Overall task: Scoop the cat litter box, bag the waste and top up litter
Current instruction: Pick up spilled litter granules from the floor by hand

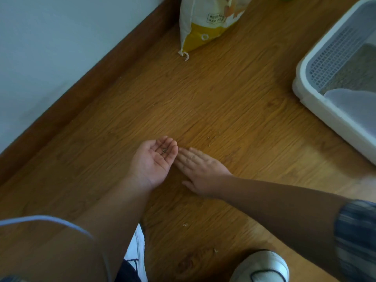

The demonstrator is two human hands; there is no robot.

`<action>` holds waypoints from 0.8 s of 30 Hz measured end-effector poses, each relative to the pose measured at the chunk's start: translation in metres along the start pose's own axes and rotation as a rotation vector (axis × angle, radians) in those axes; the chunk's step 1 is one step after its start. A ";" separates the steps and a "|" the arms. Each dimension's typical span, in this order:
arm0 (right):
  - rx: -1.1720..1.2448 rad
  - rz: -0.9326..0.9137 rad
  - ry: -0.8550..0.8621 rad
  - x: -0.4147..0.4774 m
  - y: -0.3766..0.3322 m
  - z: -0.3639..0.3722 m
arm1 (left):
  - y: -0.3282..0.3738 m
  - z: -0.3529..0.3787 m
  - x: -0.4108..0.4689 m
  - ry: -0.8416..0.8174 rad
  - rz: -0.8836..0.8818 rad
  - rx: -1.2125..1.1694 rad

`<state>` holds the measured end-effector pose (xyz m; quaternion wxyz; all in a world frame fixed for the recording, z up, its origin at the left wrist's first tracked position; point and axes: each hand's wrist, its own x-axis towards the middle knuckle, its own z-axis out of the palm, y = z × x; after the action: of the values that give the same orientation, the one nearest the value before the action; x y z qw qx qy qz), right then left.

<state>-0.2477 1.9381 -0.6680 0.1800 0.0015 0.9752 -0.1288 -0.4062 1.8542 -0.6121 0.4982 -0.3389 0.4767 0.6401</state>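
Inspection found the person crouched over the brown wood-grain plank floor (213,94), both hands working near the centre of the view. The left hand (154,159) lay palm-up with its fingers (169,143) loosely cupped, carrying a small cluster of grey litter granules (164,150); the cupping appeared intended to serve as a pan. The right hand (200,169) lay palm-down on the floor immediately at 3 o'clock of the left, its fingers (189,156) straight, held together and gripping nothing, their tips meeting the edge of the cupped hand, apparently to sweep strays into it. Further loose granules (212,138) remained on the floor at 1 o'clock of the hands, with single specks toward 6 o'clock. The white rectangular plastic litter box (299,82), fitted with a grey perforated inner tray (333,58) and holding beige litter (352,72), stood at 2 o'clock, well apart from the hands. The white-and-yellow woven litter sack (205,23) stood at 12 o'clock near the dark skirting board (101,78). No scoop or waste bag was visible. Judgement: spill clean-up in hand; the collected granules needed steady carrying to avoid re-scattering.
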 end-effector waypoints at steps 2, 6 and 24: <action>-0.010 0.062 0.019 0.000 0.013 -0.002 | -0.004 0.005 -0.001 0.004 -0.016 0.005; 0.029 0.224 0.063 -0.006 0.027 -0.004 | -0.011 0.015 -0.004 -0.019 -0.024 0.024; 0.386 0.650 0.428 -0.038 0.083 -0.013 | -0.034 0.027 0.001 0.004 -0.080 0.129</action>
<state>-0.2123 2.0234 -0.6632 0.0012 0.3689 0.8974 -0.2422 -0.3725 1.8819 -0.6138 0.5434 -0.3262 0.5040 0.5868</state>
